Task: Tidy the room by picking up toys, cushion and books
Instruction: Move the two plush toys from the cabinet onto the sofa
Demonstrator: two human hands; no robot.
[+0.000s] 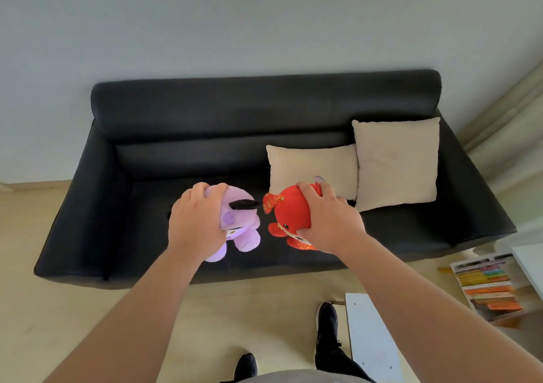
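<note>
The purple toy (242,221) and the red toy (289,215) are over the front edge of the sofa (205,112), near the middle of its seat. They are side by side, close but not touching.

The left hand (194,221) is wrapped round the purple toy from the top, with its fingers curled into the soft body. The right hand (329,218) grips the red toy the same way, thumb low and fingers over the top. Each hand has one toy, so I think both can be moved in one go. I cannot tell if the toys sit on the seat or hang just above it. I also cannot tell if they are being put down or picked up.

The flat cushion (311,168) lies on the seat just behind the red toy. The tall cushion (396,162) leans on the sofa's back in the right corner and touches the flat one. I think they are already put away, because cushions belong on a sofa.

The books (487,288) stand in a neat row down by the floor, past the sofa's right end. A white table (370,338) is beside the person's black shoes (326,315).
</note>
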